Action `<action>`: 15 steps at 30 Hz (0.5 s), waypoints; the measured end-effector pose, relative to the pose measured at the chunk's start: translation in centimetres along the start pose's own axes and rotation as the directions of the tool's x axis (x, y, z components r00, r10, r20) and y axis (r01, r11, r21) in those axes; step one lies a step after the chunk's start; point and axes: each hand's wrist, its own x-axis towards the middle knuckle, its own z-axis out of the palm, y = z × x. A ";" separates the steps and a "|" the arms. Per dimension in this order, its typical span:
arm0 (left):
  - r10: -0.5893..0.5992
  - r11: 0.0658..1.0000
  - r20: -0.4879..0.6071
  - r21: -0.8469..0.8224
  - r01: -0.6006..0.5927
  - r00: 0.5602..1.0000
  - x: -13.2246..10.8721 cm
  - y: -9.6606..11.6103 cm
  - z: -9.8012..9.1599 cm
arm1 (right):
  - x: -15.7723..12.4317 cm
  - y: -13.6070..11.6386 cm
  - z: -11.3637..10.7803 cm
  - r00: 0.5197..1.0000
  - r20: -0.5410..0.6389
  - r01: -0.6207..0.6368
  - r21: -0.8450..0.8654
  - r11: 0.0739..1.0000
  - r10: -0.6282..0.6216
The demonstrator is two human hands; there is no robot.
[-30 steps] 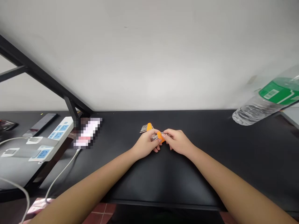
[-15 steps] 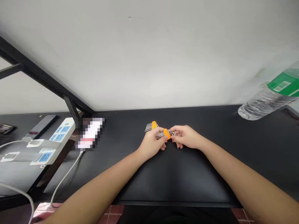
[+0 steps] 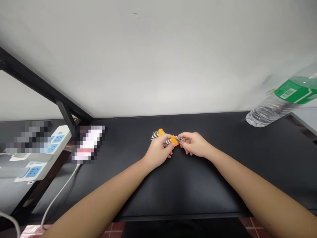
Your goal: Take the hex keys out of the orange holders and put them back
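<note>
My left hand [image 3: 159, 150] is closed around an orange holder of hex keys [image 3: 174, 140], its thumb on the holder's near side. Metal shafts stick out of that holder toward the left, and bent ends stick out to the right. With finger and thumb, my right hand [image 3: 193, 143] pinches the bent end of a hex key at the right side of the holder. A second orange hex key set [image 3: 160, 132] lies on the black table [image 3: 183, 188] just behind my left hand, which partly hides it.
At the right a large plastic bottle with a green label [image 3: 289, 92] stands near the wall. On the left are a phone with a blurred screen [image 3: 89, 142], its white cable [image 3: 60, 195], a white power strip [image 3: 53, 155] and a black metal frame [image 3: 49, 87].
The whole view has shifted a little, so everything sits further left. Both hands keep their hold on the orange set, with only slight finger movement.
</note>
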 end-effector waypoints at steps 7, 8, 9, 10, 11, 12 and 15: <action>0.019 1.000 0.020 0.000 -0.019 1.000 0.0 -0.1 0.0 | 0.3 -1.1 -0.4 1.000 0.003 -0.031 -0.082 0.996 0.031; 0.017 1.000 0.016 -0.001 -0.017 1.000 0.0 -0.3 0.0 | -0.2 -1.7 -0.8 1.000 -0.022 -0.024 -0.123 0.992 0.021; 0.013 1.000 0.011 -0.003 -0.013 1.000 0.1 -0.4 0.0 | -1.2 -2.2 -1.4 0.997 -0.072 -0.012 -0.183 0.983 -0.001; 0.009 1.000 0.011 -0.005 -0.009 1.000 0.1 -0.6 0.0 | -2.7 -2.7 -1.9 0.989 -0.143 0.001 -0.296 0.955 -0.045; 0.006 1.000 0.017 -0.006 -0.006 1.000 0.1 -0.7 0.0 | -4.8 -2.9 -2.4 0.971 -0.220 0.003 -0.395 0.919 -0.097; 0.003 1.000 0.023 -0.007 -0.003 1.000 0.1 -0.9 0.0 | -7.6 -2.9 -2.7 0.962 -0.246 -0.003 -0.447 0.894 -0.120; -0.003 1.000 0.046 -0.012 0.003 0.999 0.2 -1.3 0.0 | -17.8 -0.1 -1.7 1.000 -0.009 0.004 -0.374 0.928 -0.008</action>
